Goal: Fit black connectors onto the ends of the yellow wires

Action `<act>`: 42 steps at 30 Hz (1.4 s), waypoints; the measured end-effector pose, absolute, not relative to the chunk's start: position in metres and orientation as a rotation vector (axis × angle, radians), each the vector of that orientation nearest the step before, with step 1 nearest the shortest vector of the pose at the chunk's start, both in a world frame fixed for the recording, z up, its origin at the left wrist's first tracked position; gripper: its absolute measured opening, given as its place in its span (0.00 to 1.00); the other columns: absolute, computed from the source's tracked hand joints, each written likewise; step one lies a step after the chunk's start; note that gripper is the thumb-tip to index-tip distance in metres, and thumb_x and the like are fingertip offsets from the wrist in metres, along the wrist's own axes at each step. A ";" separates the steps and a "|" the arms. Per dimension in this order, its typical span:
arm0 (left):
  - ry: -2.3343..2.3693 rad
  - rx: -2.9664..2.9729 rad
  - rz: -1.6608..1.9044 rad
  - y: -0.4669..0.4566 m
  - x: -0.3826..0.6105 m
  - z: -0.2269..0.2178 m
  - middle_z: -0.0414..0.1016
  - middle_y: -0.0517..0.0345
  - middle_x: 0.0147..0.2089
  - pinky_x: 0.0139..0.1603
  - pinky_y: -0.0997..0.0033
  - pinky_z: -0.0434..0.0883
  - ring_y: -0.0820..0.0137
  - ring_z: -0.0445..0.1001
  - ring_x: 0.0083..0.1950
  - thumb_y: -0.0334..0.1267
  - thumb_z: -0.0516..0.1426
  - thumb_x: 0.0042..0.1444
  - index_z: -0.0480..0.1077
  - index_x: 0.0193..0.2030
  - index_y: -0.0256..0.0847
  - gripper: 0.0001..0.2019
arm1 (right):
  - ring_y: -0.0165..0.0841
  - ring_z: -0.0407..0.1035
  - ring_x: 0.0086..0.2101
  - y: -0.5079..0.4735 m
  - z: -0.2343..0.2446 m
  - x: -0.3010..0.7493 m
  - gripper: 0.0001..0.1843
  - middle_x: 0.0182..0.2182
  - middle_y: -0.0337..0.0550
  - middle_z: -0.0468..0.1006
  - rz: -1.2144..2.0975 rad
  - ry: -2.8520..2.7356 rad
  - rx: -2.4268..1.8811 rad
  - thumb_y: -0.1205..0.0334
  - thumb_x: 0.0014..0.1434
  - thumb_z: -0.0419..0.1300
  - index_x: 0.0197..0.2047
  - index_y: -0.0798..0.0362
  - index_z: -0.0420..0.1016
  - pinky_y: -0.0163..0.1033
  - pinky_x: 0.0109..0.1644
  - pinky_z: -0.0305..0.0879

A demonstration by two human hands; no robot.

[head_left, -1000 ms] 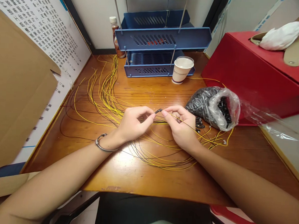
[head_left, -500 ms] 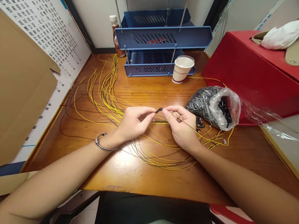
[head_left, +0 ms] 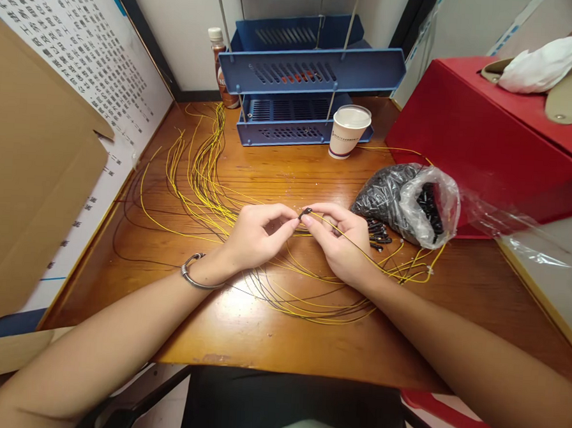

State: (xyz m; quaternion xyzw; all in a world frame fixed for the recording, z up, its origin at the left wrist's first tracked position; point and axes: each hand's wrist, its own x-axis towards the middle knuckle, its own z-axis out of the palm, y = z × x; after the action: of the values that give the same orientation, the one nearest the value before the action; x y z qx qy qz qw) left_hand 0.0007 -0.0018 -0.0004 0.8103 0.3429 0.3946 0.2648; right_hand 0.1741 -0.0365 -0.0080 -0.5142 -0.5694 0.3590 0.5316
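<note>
Centrally — black piece [head_left: 306, 211] bridging left fingers [head_left: 287, 227] and right fingers [head_left: 315, 228].

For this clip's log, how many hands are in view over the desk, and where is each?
2. The left hand and right hand meet above the middle of the desk, fingertips at a small black piece. No other hands show.

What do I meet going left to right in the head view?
Brown cardboard sheet, brown bottle with white cap, left hand, small black piece, right hand, clear plastic bag of black pieces, big red box.
</note>
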 end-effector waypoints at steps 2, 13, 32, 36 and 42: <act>0.930 2.180 1.047 -0.002 0.001 0.000 0.79 0.59 0.27 0.27 0.79 0.67 0.77 0.72 0.25 0.35 0.58 0.62 0.76 0.34 0.36 0.08 | 0.26 0.52 0.20 -0.036 -0.010 0.174 0.08 0.17 0.29 0.58 0.867 -1.356 -1.228 0.56 0.58 0.65 0.37 0.52 0.79 0.36 0.26 0.50; 0.921 2.240 1.073 -0.001 0.000 0.002 0.76 0.61 0.24 0.26 0.79 0.65 0.78 0.69 0.23 0.34 0.58 0.60 0.75 0.31 0.35 0.08 | 0.25 0.50 0.20 -0.035 -0.009 0.174 0.09 0.17 0.28 0.57 0.924 -1.251 -1.216 0.55 0.56 0.65 0.33 0.52 0.74 0.36 0.24 0.48; 0.881 2.256 1.122 -0.001 0.001 0.000 0.79 0.59 0.28 0.30 0.79 0.67 0.78 0.71 0.26 0.34 0.59 0.63 0.77 0.33 0.34 0.09 | 0.28 0.63 0.27 -0.035 -0.013 0.175 0.10 0.31 0.42 0.77 0.972 -1.321 -1.193 0.55 0.58 0.65 0.37 0.53 0.77 0.37 0.29 0.55; 0.893 2.273 1.111 -0.001 0.001 0.000 0.77 0.60 0.26 0.28 0.80 0.66 0.79 0.69 0.24 0.34 0.59 0.62 0.77 0.32 0.34 0.09 | 0.27 0.60 0.25 -0.035 -0.013 0.174 0.10 0.28 0.40 0.75 0.958 -1.307 -1.197 0.54 0.57 0.65 0.36 0.53 0.77 0.36 0.28 0.54; 0.881 2.292 1.132 -0.001 0.001 0.001 0.78 0.60 0.26 0.27 0.80 0.65 0.79 0.69 0.24 0.33 0.59 0.61 0.76 0.31 0.34 0.09 | 0.24 0.54 0.21 -0.033 -0.011 0.173 0.11 0.24 0.34 0.71 0.986 -1.160 -1.142 0.53 0.56 0.66 0.36 0.52 0.76 0.35 0.25 0.52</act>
State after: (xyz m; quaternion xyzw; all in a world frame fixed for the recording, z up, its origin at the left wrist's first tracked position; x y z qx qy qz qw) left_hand 0.0008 -0.0006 0.0008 0.8276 0.3180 0.4085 0.2170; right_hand 0.1732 -0.0329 -0.0114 -0.4887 -0.4963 0.4220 0.5803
